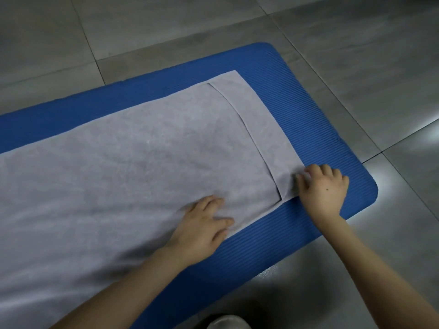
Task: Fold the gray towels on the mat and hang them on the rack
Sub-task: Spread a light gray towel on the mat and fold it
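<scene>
gray terry towel (pixel 114 176): it lies spread flat along the blue ribbed foam mat (pixel 316 129), covers most of the mat and runs out of your view past the mat's left part. It is doubled over. The upper layer stops short of the mat's right end, so a strip of the lower layer shows beyond its edge.
left grip (pixel 202 230): released. Your left hand lies palm down on the upper layer, close to the mat's near long edge. The fingers are straight and slightly spread, pointing toward the mat's right end. It presses the cloth and holds nothing.
right grip (pixel 323 188): grasping the towel. Your right hand is toward the mat's near right corner with its fingers curled. The thumb and fingertips (pixel 308 170) pinch the near corner of the exposed lower strip, and the cloth wrinkles there. The heel of the hand is over bare mat.
between the hands: they are near each other but apart, and the upper layer's edge runs between them.
mat's surroundings: the mat rests on a gray tiled floor (pixel 356 43). A blue border shows along the mat's far, right and near sides.
</scene>
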The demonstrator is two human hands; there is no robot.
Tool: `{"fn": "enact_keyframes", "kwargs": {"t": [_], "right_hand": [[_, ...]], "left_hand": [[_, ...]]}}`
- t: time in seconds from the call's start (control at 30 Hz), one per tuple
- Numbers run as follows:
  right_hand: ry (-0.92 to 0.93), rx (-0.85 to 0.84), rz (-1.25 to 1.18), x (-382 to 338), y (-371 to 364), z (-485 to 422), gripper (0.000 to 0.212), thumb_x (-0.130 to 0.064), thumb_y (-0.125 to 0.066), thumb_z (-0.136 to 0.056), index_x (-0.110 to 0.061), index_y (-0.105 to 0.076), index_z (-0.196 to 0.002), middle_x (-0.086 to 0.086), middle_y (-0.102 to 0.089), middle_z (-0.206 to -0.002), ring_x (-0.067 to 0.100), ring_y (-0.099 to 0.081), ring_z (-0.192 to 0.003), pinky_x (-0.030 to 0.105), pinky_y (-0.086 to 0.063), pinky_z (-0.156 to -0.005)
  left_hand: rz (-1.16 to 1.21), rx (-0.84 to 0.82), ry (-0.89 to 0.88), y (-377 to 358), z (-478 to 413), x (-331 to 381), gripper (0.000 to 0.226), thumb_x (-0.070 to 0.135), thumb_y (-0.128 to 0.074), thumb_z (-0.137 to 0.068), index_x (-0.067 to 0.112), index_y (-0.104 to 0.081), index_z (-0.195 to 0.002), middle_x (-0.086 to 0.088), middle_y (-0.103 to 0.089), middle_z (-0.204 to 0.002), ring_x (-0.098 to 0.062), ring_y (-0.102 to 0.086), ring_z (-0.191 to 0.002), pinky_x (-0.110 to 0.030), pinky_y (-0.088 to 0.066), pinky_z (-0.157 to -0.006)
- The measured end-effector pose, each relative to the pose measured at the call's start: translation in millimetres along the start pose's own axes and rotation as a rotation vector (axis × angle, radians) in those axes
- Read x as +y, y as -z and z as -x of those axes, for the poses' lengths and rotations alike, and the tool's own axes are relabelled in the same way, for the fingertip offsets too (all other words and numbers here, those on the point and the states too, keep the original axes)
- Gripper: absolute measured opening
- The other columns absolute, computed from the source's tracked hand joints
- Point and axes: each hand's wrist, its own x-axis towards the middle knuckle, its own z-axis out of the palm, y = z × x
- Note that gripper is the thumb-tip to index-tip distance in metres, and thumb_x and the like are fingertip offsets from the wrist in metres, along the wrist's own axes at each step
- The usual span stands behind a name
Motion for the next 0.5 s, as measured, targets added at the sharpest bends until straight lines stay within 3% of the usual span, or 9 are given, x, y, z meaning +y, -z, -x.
{"fn": "enact_keyframes", "kwargs": {"t": [0.1, 0.27, 0.37, 0.5], "right_hand": [[0.165, 0.005, -0.003, -28, -4, 4, 0.028, -0.037, -0.062, -0.084, -0.01, -0.065, -0.081, 0.008, -0.061, -0.071, 0.031, -0.054, -0.069, 0.039, -0.037, -0.068], [0.354, 0.013, 0.064, -37, -13, 7, 0.025, -0.013, -0.041, -0.076, -0.007, -0.063, -0.065, 0.004, -0.054, -0.055, 0.025, -0.048, -0.05, 0.034, -0.036, -0.058], [0.403, 0.024, 0.169, -36, -5, 14, 0.012, -0.004, -0.055, -0.069, -0.007, -0.058, -0.058, 0.006, -0.049, -0.051, 0.025, -0.043, -0.05, 0.035, -0.031, -0.059], [0.4, 0.077, 0.168, -74, 11, 22, 0.012, -0.003, -0.071, -0.065, -0.006, -0.061, -0.07, 0.007, -0.047, -0.059, 0.025, -0.043, -0.054, 0.036, -0.024, -0.061]], "left_hand": [[0.052, 0.131, 0.086, 5, -9, -14, 0.034, 0.034, -0.044, -0.083, 0.025, -0.074, -0.095, -0.011, -0.065, -0.116, -0.024, -0.053, -0.11, -0.039, -0.05, -0.088], [-0.005, 0.159, 0.184, 15, -12, -46, 0.037, 0.032, -0.043, -0.083, 0.02, -0.074, -0.099, -0.016, -0.063, -0.121, -0.035, -0.06, -0.111, -0.048, -0.049, -0.091], [-0.054, 0.14, 0.126, 21, 1, -63, 0.037, 0.032, -0.044, -0.084, 0.019, -0.074, -0.102, -0.017, -0.062, -0.122, -0.038, -0.059, -0.111, -0.049, -0.049, -0.09], [-0.17, 0.029, -0.036, 44, 35, -93, 0.038, 0.034, -0.043, -0.086, 0.021, -0.072, -0.107, -0.015, -0.061, -0.123, -0.035, -0.06, -0.11, -0.045, -0.052, -0.088]]}}
